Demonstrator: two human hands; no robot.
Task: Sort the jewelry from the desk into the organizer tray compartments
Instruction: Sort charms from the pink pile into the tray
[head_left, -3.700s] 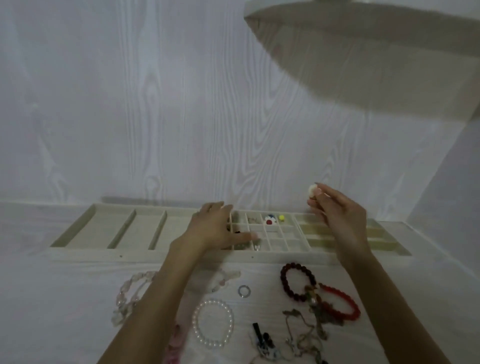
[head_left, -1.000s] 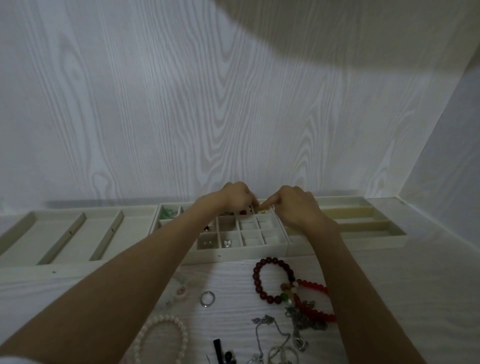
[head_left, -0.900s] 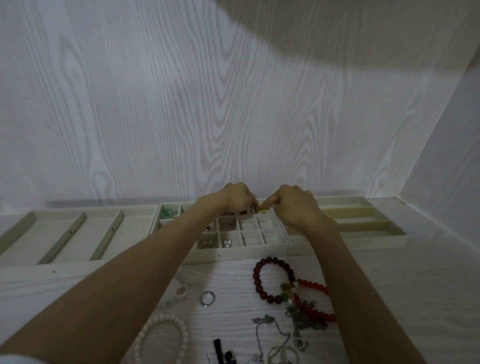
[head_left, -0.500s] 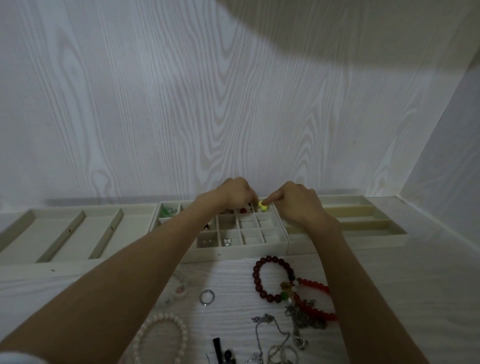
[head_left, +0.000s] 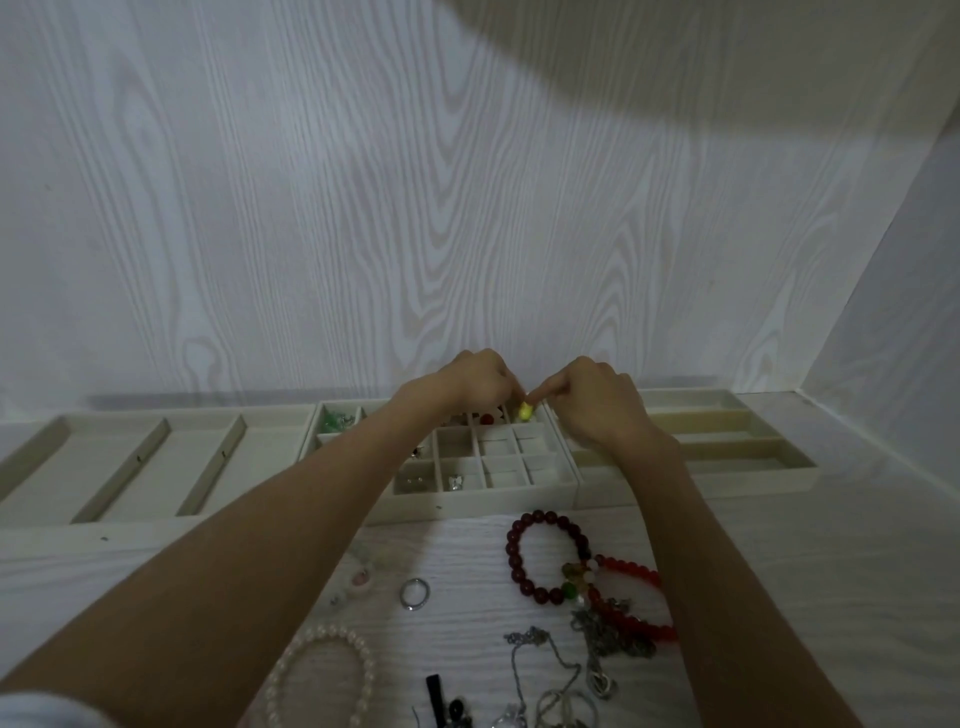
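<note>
The beige organizer tray (head_left: 483, 500) with small square compartments lies along the wall. My left hand (head_left: 467, 384) and my right hand (head_left: 597, 410) meet over its back row. A small yellow bead (head_left: 524, 412) sits at the tip of my right forefinger, which pinches it over the back right compartment. My left hand's fingers curl down beside it, their tips hidden. A red piece (head_left: 487, 418) and green pieces (head_left: 332, 418) lie in other back compartments. On the desk lie a dark red bracelet (head_left: 519, 566), a bright red bracelet (head_left: 639, 571), a silver ring (head_left: 414, 593), a pearl bracelet (head_left: 366, 654) and silver chains (head_left: 550, 670).
A tray with long slots (head_left: 130, 457) lies to the left, another with wide slots (head_left: 727, 447) to the right. The wall stands right behind the trays and a side wall closes the right. A black item (head_left: 435, 701) lies at the near edge.
Since 3.7 s ago both hands came together over the tray's back row. In the last second they lifted slightly, uncovering the yellow bead at my right fingertip.
</note>
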